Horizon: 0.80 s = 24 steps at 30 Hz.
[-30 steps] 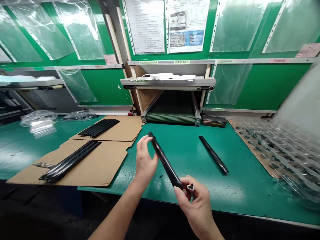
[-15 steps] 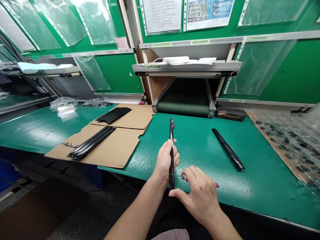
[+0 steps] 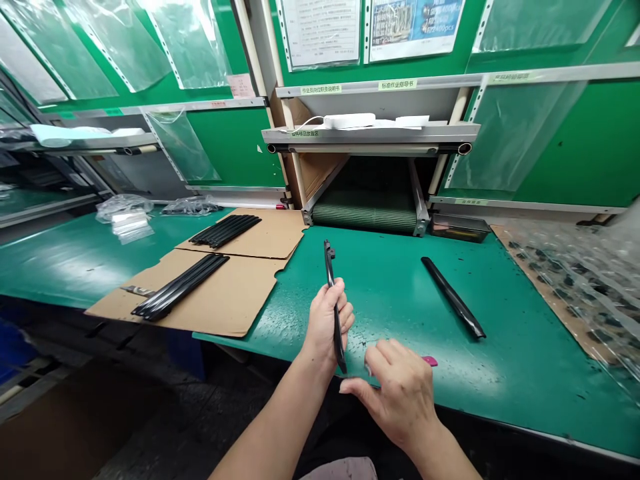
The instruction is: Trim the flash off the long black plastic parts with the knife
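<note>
The left hand [image 3: 320,327] is closed around a black plastic strip [image 3: 338,333], holding it tilted above the near edge of the green tabletop [image 3: 385,287], tabbed end pointing away. The right hand [image 3: 400,383] has its fingers curled around a pink-ended tool [image 3: 429,361], thumb stretched out just beside the strip's near end; the tool's tip is blurred, and I cannot tell whether it touches the strip. The step looks like tool work along the strip's near end, judging by the pose. To do it well, grip firmly close to that end so the slender piece does not flex or twist, keep the left fingers and right thumb out of the tip's path, and use light, even strokes to avoid scratching the glossy face
</note>
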Each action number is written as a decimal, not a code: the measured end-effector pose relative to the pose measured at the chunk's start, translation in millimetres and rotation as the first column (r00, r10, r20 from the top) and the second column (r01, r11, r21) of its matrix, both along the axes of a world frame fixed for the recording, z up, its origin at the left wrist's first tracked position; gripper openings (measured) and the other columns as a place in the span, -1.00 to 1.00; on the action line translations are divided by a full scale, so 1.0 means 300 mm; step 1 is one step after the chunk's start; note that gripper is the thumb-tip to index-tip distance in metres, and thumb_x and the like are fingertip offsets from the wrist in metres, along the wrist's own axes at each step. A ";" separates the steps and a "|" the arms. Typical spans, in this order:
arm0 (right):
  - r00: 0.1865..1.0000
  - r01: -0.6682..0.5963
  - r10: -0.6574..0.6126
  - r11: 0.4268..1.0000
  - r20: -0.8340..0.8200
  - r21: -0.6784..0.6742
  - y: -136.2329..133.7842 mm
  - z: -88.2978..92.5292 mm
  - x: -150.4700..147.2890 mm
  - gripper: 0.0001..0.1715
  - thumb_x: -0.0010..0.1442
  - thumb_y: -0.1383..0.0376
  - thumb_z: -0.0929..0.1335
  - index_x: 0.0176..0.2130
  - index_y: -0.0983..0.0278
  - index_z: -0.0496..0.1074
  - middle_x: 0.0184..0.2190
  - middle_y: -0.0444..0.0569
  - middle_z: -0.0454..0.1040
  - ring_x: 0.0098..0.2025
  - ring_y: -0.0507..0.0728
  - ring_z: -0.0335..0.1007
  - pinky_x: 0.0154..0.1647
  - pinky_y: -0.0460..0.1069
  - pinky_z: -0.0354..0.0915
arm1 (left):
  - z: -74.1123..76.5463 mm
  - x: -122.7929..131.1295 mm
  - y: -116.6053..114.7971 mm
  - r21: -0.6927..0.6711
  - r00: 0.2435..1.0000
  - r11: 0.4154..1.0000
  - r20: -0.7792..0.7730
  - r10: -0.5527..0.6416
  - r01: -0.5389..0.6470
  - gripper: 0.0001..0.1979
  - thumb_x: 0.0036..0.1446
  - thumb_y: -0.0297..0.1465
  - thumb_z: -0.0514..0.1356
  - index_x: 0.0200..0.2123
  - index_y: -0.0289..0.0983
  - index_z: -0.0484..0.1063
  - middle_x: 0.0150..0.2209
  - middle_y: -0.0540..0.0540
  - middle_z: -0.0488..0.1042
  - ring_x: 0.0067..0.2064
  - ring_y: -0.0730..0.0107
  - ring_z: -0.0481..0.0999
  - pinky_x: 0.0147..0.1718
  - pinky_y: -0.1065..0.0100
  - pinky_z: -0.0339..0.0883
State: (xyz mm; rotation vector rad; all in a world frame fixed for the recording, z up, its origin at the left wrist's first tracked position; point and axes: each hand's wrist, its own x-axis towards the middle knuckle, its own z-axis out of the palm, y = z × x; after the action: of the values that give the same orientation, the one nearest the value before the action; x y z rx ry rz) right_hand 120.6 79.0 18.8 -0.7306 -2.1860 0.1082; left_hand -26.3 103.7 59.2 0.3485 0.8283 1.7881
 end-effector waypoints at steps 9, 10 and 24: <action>0.987 -0.021 -0.028 0.955 -0.161 -0.296 -0.033 -0.021 -0.001 -0.41 0.30 -0.20 0.21 -0.42 0.23 0.19 -0.50 -0.18 0.22 -0.48 0.05 0.14 -0.44 -0.03 -0.03 | 0.043 -0.026 -0.035 0.266 0.982 0.961 0.149 -0.117 0.074 -0.65 0.38 -0.18 -0.04 0.02 -0.26 0.35 -0.52 0.11 0.15 -0.66 0.71 0.02 -0.69 0.59 0.05; 0.987 -0.017 -0.032 0.952 -0.156 -0.305 -0.030 -0.020 -0.003 -0.41 0.29 -0.22 0.22 -0.41 0.22 0.20 -0.50 -0.17 0.23 -0.47 0.06 0.16 -0.44 -0.03 -0.02 | 0.045 -0.023 -0.037 0.258 0.982 0.963 0.145 -0.122 0.082 -0.64 0.38 -0.17 -0.04 0.02 -0.27 0.35 -0.52 0.11 0.16 -0.66 0.70 0.02 -0.70 0.60 0.05; 0.989 0.038 -0.076 0.960 -0.129 -0.277 -0.035 0.014 0.048 -0.74 0.42 0.16 0.23 -0.14 0.18 0.47 -0.32 -0.12 0.49 -0.32 0.09 0.40 -0.32 -0.03 0.17 | 0.087 0.016 -0.107 0.416 0.910 0.888 -0.262 0.323 -0.195 -0.62 0.23 -0.05 0.14 -0.04 -0.18 0.39 -0.53 0.10 0.18 -0.66 0.66 0.06 -0.64 0.49 0.06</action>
State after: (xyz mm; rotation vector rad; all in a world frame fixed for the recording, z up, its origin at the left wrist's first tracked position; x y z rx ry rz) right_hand 134.9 68.5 22.9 -0.9116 -2.0363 0.4263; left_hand -21.5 71.5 85.3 0.8414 0.7742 2.1892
